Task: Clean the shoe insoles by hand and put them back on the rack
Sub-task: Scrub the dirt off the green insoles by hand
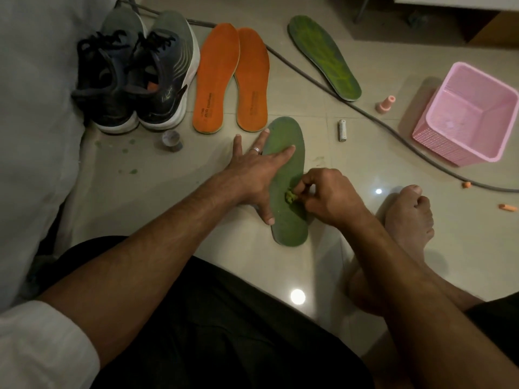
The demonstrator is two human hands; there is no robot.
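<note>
Right hand (327,196) pinches a small green wad (290,197) against the green insole (286,175) on the floor (252,265), left hand (252,175) flat with spread fingers holding it down; rubbing seems underway, next needing steady pressure along the insole.

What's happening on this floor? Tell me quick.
A person sits on the tiled floor cleaning a green insole. The left hand presses it flat with spread fingers, while the right hand pinches a small green wad against its middle. A second green insole, two orange insoles, a pair of sneakers and a pink basket lie nearby on the floor. No rack is in view.
</note>
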